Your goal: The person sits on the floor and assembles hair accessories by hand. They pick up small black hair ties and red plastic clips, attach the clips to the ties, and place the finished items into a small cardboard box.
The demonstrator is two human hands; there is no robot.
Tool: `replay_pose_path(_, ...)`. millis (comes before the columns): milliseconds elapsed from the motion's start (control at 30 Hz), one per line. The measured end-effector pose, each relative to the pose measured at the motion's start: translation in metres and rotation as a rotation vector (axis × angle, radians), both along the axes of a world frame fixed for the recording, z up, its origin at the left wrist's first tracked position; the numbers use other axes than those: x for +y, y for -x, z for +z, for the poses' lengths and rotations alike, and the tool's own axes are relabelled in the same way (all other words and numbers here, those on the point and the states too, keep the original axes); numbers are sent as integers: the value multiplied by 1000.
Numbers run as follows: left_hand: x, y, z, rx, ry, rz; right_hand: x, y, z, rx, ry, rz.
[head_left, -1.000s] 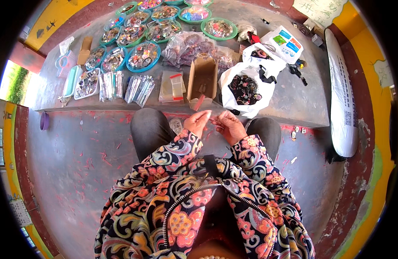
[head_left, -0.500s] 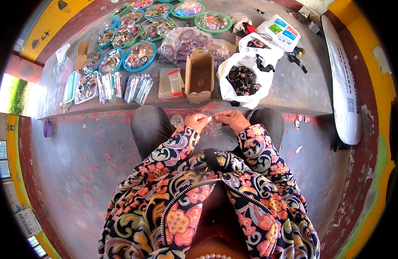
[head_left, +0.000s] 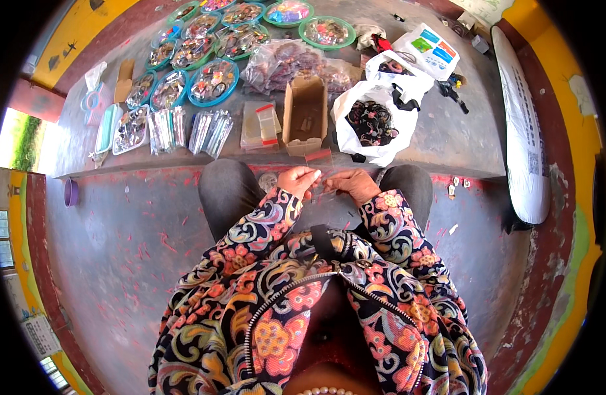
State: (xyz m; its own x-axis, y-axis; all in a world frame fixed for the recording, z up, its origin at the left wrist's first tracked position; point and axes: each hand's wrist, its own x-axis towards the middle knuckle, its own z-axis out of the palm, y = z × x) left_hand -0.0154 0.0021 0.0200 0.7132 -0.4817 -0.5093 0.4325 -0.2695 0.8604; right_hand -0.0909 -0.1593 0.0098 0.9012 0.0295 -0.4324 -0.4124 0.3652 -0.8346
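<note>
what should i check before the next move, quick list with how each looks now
1. Hands close together: ok, the left hand and right hand nearly meet at the fingertips.
2. Grip on anything between them: cannot tell, too small to make out.
3. Cardboard box open: ok, its inside shows.
4. White plastic bag open: ok, dark accessories show inside.
5. Floor free of litter: not ok, red scraps lie scattered.

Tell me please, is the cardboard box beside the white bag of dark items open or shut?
Open. The cardboard box shows its inside from above, and no flap covers its opening.
</note>
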Motion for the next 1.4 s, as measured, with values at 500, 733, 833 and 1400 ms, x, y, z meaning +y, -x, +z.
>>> replay_pose_path(500, 5, -1, -18, 163, 189, 10, 2, 1, 0, -13, -15, -69)
replay_pose_path(733, 3, 2, -10, 310, 302, 103, 1, 1, -4, -44, -57, -104)
replay_pose_path(833, 3, 2, -12, 326, 318, 114, 2, 0, -4, -49, -64, -111)
replay_pose_path(1400, 7, 0, -25, 354, 375, 86, 8, 0, 0, -13, -88, -138)
